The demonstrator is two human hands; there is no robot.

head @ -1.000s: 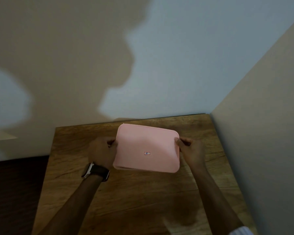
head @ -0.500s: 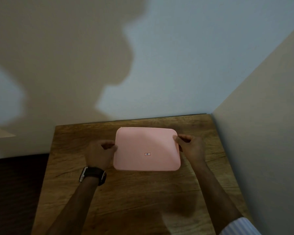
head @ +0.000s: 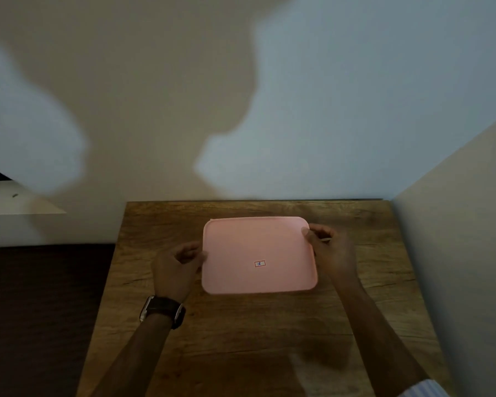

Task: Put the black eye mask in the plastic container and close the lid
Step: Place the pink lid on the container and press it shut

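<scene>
The pink lid point(head: 259, 255) lies flat over the container on the table point(head: 241, 333), mask unseen — presumably inside — with the left hand point(head: 178, 270) loosely curled at its left edge and the right hand point(head: 331, 253) pinching its right edge, so uneven pressing could leave a corner unsealed.

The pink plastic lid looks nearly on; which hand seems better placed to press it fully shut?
Probably the right hand: its fingertips already rest on the far right corner of the pink plastic lid. The left hand sits curled beside the left edge, only touching it.
</scene>
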